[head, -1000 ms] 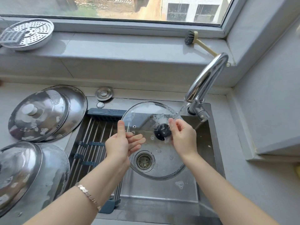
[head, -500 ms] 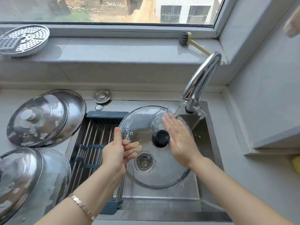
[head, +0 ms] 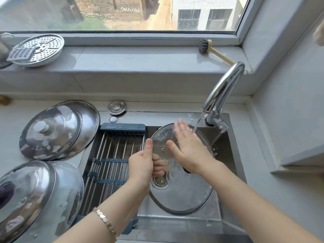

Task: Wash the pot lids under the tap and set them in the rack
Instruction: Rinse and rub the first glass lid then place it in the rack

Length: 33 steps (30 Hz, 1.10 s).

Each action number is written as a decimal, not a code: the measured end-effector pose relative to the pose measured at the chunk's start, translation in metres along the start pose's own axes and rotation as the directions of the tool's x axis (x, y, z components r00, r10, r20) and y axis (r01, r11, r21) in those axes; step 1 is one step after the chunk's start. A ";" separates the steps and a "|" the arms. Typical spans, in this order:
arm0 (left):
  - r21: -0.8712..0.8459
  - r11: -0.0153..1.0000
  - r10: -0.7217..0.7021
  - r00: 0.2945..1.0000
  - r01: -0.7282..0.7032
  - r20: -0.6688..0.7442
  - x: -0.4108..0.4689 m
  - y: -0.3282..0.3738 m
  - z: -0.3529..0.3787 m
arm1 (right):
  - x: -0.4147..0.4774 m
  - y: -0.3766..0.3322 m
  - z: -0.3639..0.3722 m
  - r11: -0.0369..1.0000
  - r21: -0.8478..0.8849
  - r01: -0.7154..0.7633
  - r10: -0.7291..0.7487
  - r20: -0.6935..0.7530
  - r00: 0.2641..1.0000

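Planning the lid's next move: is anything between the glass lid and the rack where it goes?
Nothing visible. The rack lies just left of the glass lid, no item on its visible bars. Only the left hand gripping the lid's rim is on that side; the steel lids sit on the counter beyond.

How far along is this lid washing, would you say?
Early, it seems. Done: nothing visible, since no lid stands in the rack. In hand: the left hand grips the glass lid by its rim while the right hand rubs it flat under the running tap. Left: the sudsy steel lids stacked on the counter, apparently four.
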<state>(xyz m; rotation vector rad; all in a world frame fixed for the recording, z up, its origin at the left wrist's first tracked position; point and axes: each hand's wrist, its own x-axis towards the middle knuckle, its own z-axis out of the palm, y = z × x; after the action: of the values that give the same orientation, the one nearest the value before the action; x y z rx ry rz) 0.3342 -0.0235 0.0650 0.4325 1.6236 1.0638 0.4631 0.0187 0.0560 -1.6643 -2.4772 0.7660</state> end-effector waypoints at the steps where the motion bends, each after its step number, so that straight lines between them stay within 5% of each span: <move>1: 0.006 1.000 0.008 1.000 -0.008 -0.010 0.001 0.001 0.001 | 0.000 -0.007 0.003 0.999 -0.034 -0.004 0.004 0.006 1.000; 5: -0.023 1.000 0.016 0.999 -0.017 -0.049 0.005 0.003 0.003 | -0.007 -0.036 0.020 0.956 -0.109 0.274 -0.276 -0.002 0.961; 10: -0.022 0.998 0.063 0.998 -0.063 -0.030 0.002 0.006 0.011 | 0.014 -0.038 0.007 0.994 0.005 -0.107 0.106 -0.161 0.981; 14: -0.067 0.997 0.025 0.995 -0.032 -0.094 0.004 0.003 0.005 | 0.010 -0.049 0.016 0.997 -0.060 0.056 -0.061 -0.092 0.994; 17: -0.087 0.993 0.074 0.995 -0.080 -0.073 -0.003 0.005 0.010 | 0.033 -0.040 0.005 0.950 0.130 -0.285 0.300 -0.122 0.946; 19: -0.096 0.989 0.110 0.992 -0.116 -0.062 -0.008 0.008 0.016 | 0.053 -0.033 -0.009 0.771 0.371 -0.517 0.578 -0.069 0.813; 21: -0.090 0.985 0.142 0.987 -0.148 -0.070 -0.009 0.009 0.019 | 0.061 -0.031 -0.013 0.638 0.502 -0.584 0.683 -0.017 0.731; 23: -0.079 0.983 0.157 0.982 -0.165 -0.104 -0.004 0.011 0.019 | 0.058 -0.038 -0.005 0.748 0.460 -0.479 0.596 -0.149 0.789; 25: -0.071 0.983 0.156 0.974 -0.170 -0.167 0.006 0.015 0.018 | 0.047 -0.051 0.012 0.938 0.294 -0.186 0.287 -0.354 0.890; 29: -0.176 0.979 0.060 0.973 -0.101 -0.223 0.019 0.028 0.013 | 0.014 -0.047 0.041 0.980 0.058 0.193 -0.140 -0.487 0.862; 31: -0.278 0.959 -0.004 0.976 -0.058 -0.217 0.022 0.033 0.008 | -0.006 -0.032 0.060 0.968 -0.033 0.249 -0.234 -0.477 0.847; 33: -0.341 0.939 -0.033 0.978 -0.040 -0.207 0.022 0.034 0.002 | -0.018 -0.016 0.072 0.985 0.031 0.168 -0.132 -0.484 0.865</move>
<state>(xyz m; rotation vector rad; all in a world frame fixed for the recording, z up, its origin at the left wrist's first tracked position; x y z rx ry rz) 0.3210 0.0116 0.0797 0.0909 1.5745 1.4035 0.4339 -0.0287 0.0038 -1.4007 -2.1618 0.3576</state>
